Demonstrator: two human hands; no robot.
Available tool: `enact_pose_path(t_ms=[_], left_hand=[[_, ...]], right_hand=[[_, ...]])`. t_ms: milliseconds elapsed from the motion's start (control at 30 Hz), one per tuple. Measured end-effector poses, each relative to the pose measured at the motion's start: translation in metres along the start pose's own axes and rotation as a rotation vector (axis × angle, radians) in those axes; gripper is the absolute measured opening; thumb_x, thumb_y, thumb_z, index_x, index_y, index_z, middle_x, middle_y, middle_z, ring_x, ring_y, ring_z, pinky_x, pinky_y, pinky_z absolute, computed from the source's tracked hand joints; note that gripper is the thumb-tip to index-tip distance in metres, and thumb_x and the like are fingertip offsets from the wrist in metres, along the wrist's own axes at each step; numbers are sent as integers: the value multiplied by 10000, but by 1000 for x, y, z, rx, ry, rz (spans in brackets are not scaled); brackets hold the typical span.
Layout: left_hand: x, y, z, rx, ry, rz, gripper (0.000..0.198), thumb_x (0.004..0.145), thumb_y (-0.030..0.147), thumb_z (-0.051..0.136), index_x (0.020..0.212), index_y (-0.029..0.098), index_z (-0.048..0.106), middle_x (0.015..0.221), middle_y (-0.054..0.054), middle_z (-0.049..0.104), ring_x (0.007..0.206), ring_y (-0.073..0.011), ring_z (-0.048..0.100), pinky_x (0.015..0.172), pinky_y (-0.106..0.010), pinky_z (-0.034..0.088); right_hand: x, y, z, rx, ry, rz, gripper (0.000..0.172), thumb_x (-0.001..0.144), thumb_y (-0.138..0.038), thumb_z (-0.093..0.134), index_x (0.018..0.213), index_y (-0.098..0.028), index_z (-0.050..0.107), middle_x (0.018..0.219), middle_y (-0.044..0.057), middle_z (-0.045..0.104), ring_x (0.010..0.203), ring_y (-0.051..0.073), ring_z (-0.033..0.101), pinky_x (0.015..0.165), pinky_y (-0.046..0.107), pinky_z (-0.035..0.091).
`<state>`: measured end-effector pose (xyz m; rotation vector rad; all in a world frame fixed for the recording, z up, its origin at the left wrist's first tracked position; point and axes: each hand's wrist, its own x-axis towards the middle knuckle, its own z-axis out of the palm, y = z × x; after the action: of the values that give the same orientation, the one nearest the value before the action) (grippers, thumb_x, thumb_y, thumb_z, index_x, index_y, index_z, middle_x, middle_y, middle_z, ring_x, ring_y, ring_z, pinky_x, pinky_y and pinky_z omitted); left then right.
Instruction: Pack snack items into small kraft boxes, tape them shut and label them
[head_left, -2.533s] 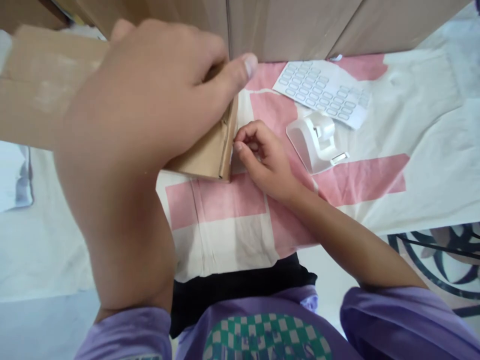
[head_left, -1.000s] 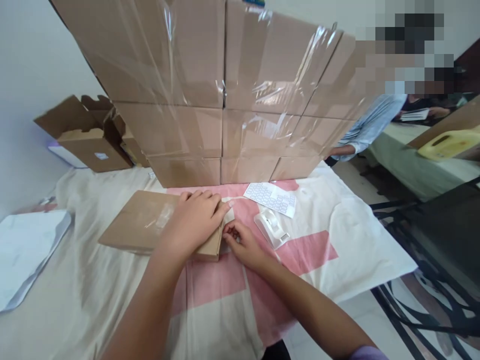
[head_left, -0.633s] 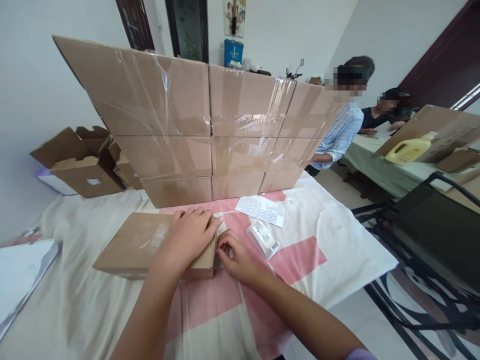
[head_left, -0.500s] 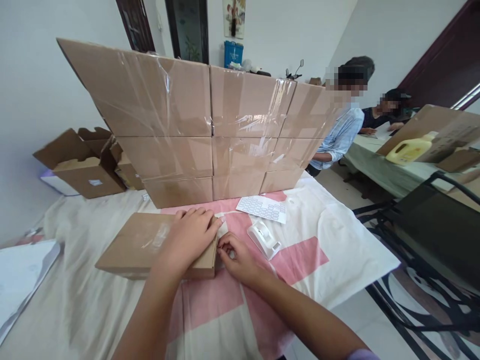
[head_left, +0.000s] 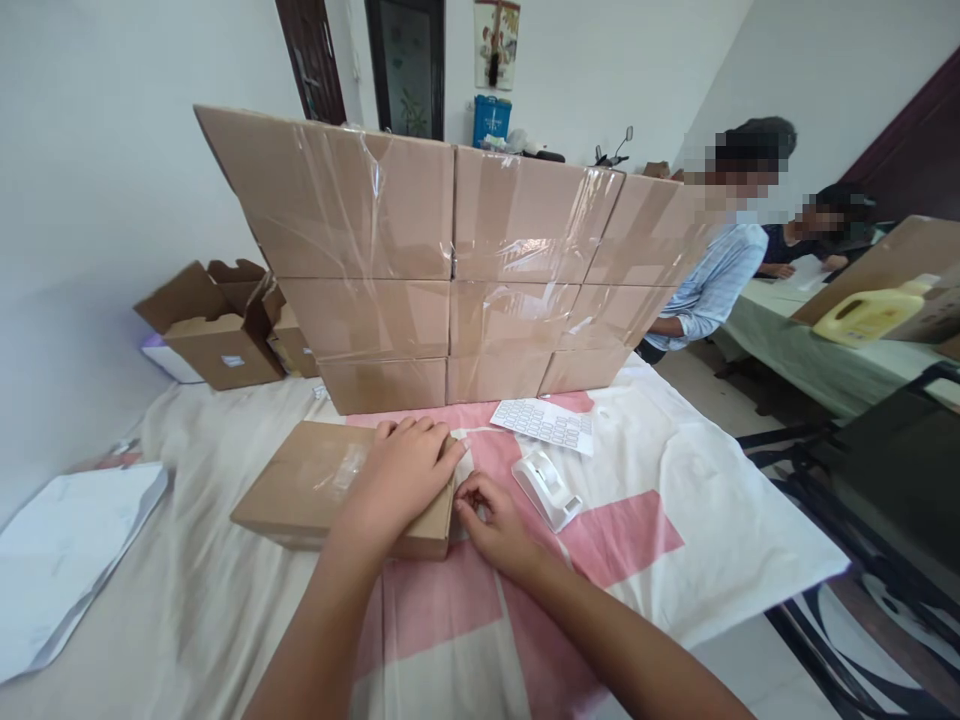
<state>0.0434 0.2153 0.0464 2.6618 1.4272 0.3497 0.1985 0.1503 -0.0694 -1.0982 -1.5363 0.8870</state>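
Note:
A flat brown cardboard box (head_left: 315, 490) with clear tape on its top lies on the cloth. My left hand (head_left: 409, 470) rests flat over the box's right part, its fingers stretched out toward the far edge. Close against the box's right end, my right hand (head_left: 491, 520) has its fingers curled together in a pinch; whatever they hold, if anything, is hidden. To the right of that hand sits a white tape dispenser (head_left: 547, 490). Behind the dispenser lies a white sheet of printed labels (head_left: 546, 425).
Taped cardboard boxes (head_left: 390, 320) form a tall stack at the back. Open cartons (head_left: 240, 345) stand at the back left, and white paper (head_left: 71, 560) lies at the left. One person (head_left: 720, 260) is behind the stack; another person (head_left: 787, 250) sits farther right. A dark chair (head_left: 885, 470) stands at the right.
The view has shifted a little, so everything appears farther right. Both hands keep nearly the same places on and beside the box.

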Motion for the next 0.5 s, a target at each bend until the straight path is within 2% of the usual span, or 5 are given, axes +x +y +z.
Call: enact_pose_path(t_ms=[100,167,233,333,500], left_hand=[[-1,1,0,-17,13,-2,353,1011,375,364,882,202,643,1004,-90,735,1039,-297,635,917,-477,378],[-1,2,-1,-31,6,-10,361,1014,374,356,878,206,645,1014,-86,738,1033,-292,638,917,-472,380],[-1,2,-1,-36,-1,-20,371,1018,381,346,889,210,649,1040,-83,740,1048,-293,639,930,-470,381],[-1,2,-3,-30,5,-26,385,1021,392,341,905,204,656,1069,-92,739,1081,-302,632,953,-481,379],[-2,5,-7,-38,2,-22,361,1006,354,370,921,191,681,1092,-116,736,1106,-312,628,964,-496,387]], right_hand=[[-2,0,-2,-31,8,-95,214,948,-414,572,1010,-209,578,937,62,580,851,202,571,772,350,494],[-3,2,-4,-55,15,-177,512,895,-558,629,1252,-204,527,1210,142,560,1116,273,567,903,409,513],[-4,4,-5,-71,-24,-194,872,831,-676,661,1488,-204,335,1500,200,385,1400,343,403,1066,482,465],[-5,5,-5,-97,-165,-120,1214,738,-734,727,1611,-218,60,1664,205,130,1534,396,214,1204,570,331],[-8,5,4,-67,-199,-40,1271,736,-604,800,1622,-271,-48,1685,197,90,1489,399,336,1161,577,408]])
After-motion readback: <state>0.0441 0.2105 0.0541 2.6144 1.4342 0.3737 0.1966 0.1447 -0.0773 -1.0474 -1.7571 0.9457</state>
